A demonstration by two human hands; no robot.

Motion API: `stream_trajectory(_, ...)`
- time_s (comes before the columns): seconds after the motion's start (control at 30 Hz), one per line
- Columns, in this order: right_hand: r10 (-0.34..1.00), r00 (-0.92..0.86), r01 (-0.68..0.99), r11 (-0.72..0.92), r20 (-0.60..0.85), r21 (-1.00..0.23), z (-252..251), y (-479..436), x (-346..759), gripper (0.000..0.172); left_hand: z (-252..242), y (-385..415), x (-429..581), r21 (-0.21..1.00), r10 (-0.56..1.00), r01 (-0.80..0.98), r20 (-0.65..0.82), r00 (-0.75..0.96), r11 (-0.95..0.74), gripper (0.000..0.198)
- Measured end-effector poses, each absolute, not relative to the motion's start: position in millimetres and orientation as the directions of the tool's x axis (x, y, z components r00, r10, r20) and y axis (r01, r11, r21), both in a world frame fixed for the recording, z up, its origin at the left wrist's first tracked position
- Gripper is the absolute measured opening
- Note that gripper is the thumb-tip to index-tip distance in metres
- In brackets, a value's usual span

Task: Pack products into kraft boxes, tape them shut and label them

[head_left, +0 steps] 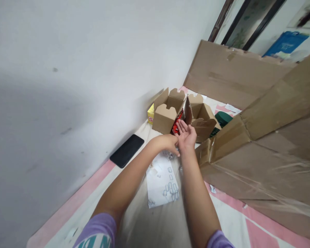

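My right hand [188,135] is stretched forward, palm up with fingers apart and nothing in it, right in front of two small open cardboard boxes [166,112] [202,119]. A red packet [176,124] sits between the boxes, just beyond my fingertips. My left hand [167,143] is bent across to my right wrist, its fingers curled and pinched together there; what they hold is hidden. Below both hands lies a white sheet [162,182] with small stickers on it.
A big taped cardboard box [260,151] fills the right side, close to my right arm. A black phone [126,151] lies by the white wall on the left. A yellow packet [150,113] and a green object [223,119] flank the small boxes. The floor cloth [258,234] is pink and white.
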State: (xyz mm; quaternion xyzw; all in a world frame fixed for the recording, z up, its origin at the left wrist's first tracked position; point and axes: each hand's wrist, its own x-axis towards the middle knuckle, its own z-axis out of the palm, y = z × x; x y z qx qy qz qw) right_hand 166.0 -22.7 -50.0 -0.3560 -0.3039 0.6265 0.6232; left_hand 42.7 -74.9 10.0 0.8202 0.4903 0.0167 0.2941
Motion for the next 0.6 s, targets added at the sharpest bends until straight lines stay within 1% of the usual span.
stream_trajectory(0.07, 0.994, 0.031, -0.567, -0.066, -0.102, -0.821, -46.8, -25.0, 165.4, 0.041, 8.0, -77.0, 48.5, 0.459, 0.826, 0.822, -0.273, 0.493, -0.338, 0.033)
stream_trajectory(0.17, 0.993, 0.039, -0.551, -0.071, -0.111, -0.832, -44.9, -25.0, 165.3, 0.04, 3.7, -76.9, 56.1, 0.43, 0.837, 0.845, -0.293, 0.463, -0.317, 0.026)
stream_trajectory(0.3, 0.989, 0.013, -0.499, -0.12, -0.146, -0.858, -41.5, -23.0, 168.5, 0.033, -3.8, -71.0, 60.8, 0.41, 0.847, 0.877, -0.346, 0.403, -0.25, 0.02)
stream_trajectory(0.37, 0.985, 0.013, -0.472, -0.148, -0.175, -0.869, -36.3, -23.6, 171.4, 0.029, -7.2, -68.4, 62.6, 0.46, 0.833, 0.85, -0.341, 0.437, -0.258, 0.021)
stream_trajectory(0.47, 0.975, 0.024, -0.41, -0.192, -0.221, -0.892, -25.1, -27.3, 175.7, 0.026, -11.7, -67.9, 67.8, 0.6, 0.754, 0.743, -0.331, 0.567, -0.296, 0.028)
stream_trajectory(0.53, 0.969, 0.021, -0.336, -0.223, -0.244, -0.915, -18.0, -30.6, 177.3, 0.026, -14.2, -69.4, 72.4, 0.689, 0.679, 0.669, -0.351, 0.645, -0.28, 0.033)
stream_trajectory(0.6, 0.972, 0.007, -0.261, -0.226, -0.236, -0.938, -13.2, -33.7, 176.6, 0.023, -15.3, -70.3, 75.2, 0.751, 0.623, 0.616, -0.37, 0.69, -0.237, 0.032)
